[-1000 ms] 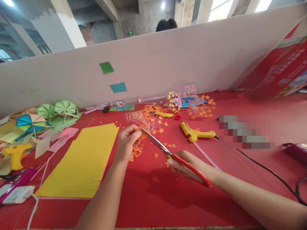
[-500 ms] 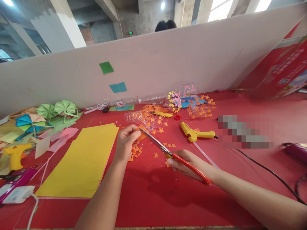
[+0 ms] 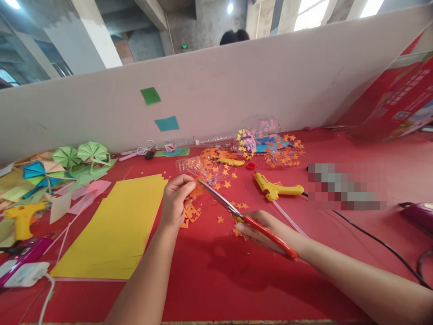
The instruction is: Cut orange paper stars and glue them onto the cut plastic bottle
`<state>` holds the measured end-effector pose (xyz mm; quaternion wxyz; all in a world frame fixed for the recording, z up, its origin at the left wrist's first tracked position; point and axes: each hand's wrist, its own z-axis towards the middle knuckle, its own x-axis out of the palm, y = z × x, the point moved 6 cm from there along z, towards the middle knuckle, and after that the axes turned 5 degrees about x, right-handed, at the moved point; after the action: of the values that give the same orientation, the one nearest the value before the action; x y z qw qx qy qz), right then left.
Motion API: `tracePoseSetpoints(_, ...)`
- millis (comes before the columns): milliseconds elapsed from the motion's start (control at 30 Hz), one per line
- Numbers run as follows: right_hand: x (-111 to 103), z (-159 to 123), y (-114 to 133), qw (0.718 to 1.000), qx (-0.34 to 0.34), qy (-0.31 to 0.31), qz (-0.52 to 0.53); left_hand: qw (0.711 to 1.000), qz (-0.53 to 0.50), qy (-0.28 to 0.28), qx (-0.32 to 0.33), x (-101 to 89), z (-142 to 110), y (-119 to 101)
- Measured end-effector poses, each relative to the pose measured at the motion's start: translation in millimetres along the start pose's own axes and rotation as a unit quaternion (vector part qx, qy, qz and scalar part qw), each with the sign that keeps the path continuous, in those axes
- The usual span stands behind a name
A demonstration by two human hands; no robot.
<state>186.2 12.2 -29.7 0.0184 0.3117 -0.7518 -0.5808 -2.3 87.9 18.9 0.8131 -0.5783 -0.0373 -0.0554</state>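
My left hand (image 3: 176,201) pinches a small piece of orange paper (image 3: 196,189) above the red table (image 3: 209,280). My right hand (image 3: 265,232) grips red-handled scissors (image 3: 243,219), whose blades point up and left and meet the orange paper. Orange scraps and cut stars (image 3: 190,213) lie on the table just under the paper. More orange stars (image 3: 238,205) are scattered beside the blades.
A yellow paper sheet (image 3: 115,225) lies to the left, with folded paper fans (image 3: 81,155) beyond it. Yellow glue guns sit at centre right (image 3: 275,188) and far left (image 3: 20,219). Clear plastic bottles with stars (image 3: 257,135) lie near the white partition (image 3: 237,85). A black cable (image 3: 379,241) crosses the right side.
The orange piece in my left hand has turned slightly and looks smaller against the blades. Both hands stay in nearly the same place.
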Motion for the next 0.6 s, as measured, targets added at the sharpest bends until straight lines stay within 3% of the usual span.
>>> tracePoseSetpoints(167, 0.8, -1.3, 4.5, 1.000, 0.003, -0.003, 0.001, 0.998, 0.029, -0.016, 0.046, -0.1, 1.8, -4.5)
tracePoseSetpoints(300, -1.8, -1.1, 5.2, 0.999, 0.014, -0.034, 0.013, 0.976, 0.051, -0.116, 0.175, -10.2, -0.7, -19.6)
tracePoseSetpoints(367, -3.9, -0.8, 4.6, 0.999, 0.013, -0.046, 0.023, 0.970, 0.050, -0.132, 0.197, -11.5, -5.2, -23.7)
tracePoseSetpoints(433, -5.0, -0.4, 4.2, 0.998, 0.000, -0.044, 0.038, 0.977, 0.072, -0.079, 0.182, -3.1, -9.6, -24.8)
tracePoseSetpoints(533, -5.1, -0.6, 5.3, 0.997, -0.025, -0.032, 0.060, 0.979, 0.128, 0.094, 0.126, 24.0, -18.5, -19.8)
tracePoseSetpoints(600, -4.1, -1.3, 6.2, 0.997, -0.024, -0.029, 0.061, 0.970, 0.140, 0.180, 0.087, 38.8, -24.7, -13.7)
